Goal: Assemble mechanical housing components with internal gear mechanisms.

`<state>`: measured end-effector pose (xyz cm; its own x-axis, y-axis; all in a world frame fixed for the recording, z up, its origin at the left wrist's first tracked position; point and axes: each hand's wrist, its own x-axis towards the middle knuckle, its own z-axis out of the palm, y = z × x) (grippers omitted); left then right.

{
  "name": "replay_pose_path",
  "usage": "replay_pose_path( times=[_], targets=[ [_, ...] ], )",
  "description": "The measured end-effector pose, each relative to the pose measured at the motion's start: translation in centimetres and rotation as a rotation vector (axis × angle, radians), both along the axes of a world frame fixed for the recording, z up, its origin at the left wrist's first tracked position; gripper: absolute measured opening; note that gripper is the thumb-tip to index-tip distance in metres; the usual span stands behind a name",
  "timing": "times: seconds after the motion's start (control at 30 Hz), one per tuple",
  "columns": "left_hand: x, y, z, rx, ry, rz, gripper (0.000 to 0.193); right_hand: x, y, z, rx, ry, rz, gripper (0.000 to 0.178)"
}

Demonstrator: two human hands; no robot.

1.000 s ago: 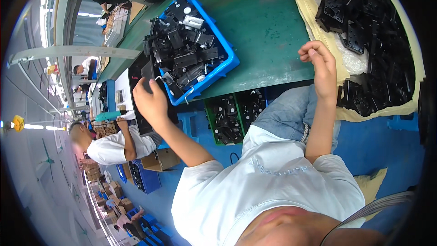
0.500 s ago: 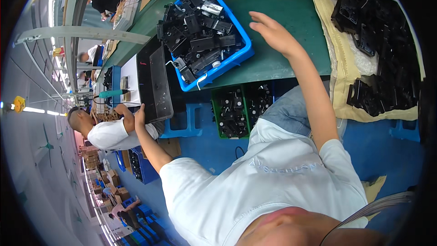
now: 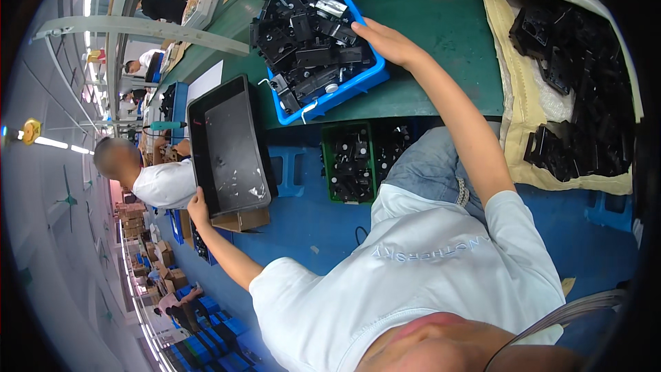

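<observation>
My left hand [image 3: 198, 208] is closed on the rim of a shallow black plastic tray [image 3: 231, 155]. The tray is tilted up so its inside shows, with a few pale scraps or marks near its lower end. My right hand [image 3: 384, 41] lies along the right rim of a blue crate [image 3: 339, 105], its fingers stretched out and the tips reaching over the edge. Black plastic parts [image 3: 313, 55], some with white round pieces and metal bits, fill the crate in a heap. It stands on a green tabletop [image 3: 434, 14].
At the right, an open yellowish sack [image 3: 513, 96] holds black moulded parts [image 3: 585, 89]. Under the table is a green crate [image 3: 352, 165] of similar parts, near a blue stool [image 3: 289, 172]. A co-worker in white [image 3: 165, 182] sits beyond the tray, near a metal frame [image 3: 144, 26].
The black tray has swung toward me and shows more of its inside. My right hand has moved left from above the table onto the blue crate's rim.
</observation>
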<state>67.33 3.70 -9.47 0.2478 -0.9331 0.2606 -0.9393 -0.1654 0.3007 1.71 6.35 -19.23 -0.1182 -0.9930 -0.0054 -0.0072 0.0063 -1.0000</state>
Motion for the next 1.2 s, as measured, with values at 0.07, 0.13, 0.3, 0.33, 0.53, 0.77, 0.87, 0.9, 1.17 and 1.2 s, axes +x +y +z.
replay_pose_path(
  times=[0.07,0.13,0.3,0.33,0.53,0.77,0.87,0.9,1.17,1.2],
  targets=[
    [0.2,2.5,1.4,-0.020,-0.025,0.031,0.059,0.6,-0.4,-0.1,0.012,0.029,0.014,0.070],
    [0.3,4.7,2.8,-0.008,-0.179,0.073,0.056,2.2,-1.2,-0.3,-0.007,0.146,0.014,0.069],
    [-0.3,10.1,5.9,-0.032,-0.414,0.118,0.052,6.0,-4.3,-1.6,-0.055,0.273,0.031,0.070],
    [-0.8,11.2,6.0,-0.050,-0.448,0.121,0.051,6.5,-5.2,-1.9,-0.067,0.285,0.043,0.071],
    [-5.9,14.6,8.7,-0.116,-0.509,0.032,0.045,9.4,-9.7,-2.8,-0.069,0.246,0.125,0.073],
    [-13.8,20.0,16.1,0.075,-0.661,0.052,0.031,13.4,-10.3,-1.3,-0.055,0.247,0.229,0.072],
    [-16.3,20.9,19.1,0.182,-0.502,-0.043,0.025,13.0,-10.7,-2.4,-0.002,0.184,0.217,0.071],
    [-16.9,20.4,19.6,0.182,-0.507,-0.070,0.025,11.8,-10.3,-2.8,0.007,0.180,0.192,0.071],
    [-14.2,14.8,18.2,-0.146,-0.175,-0.470,0.020,3.8,7.5,-1.9,-0.188,-0.613,0.284,0.064],
    [-15.2,12.3,17.0,-0.182,-0.151,-0.522,0.020,2.5,9.2,-2.2,-0.299,-0.774,0.212,0.063]
  ],
)
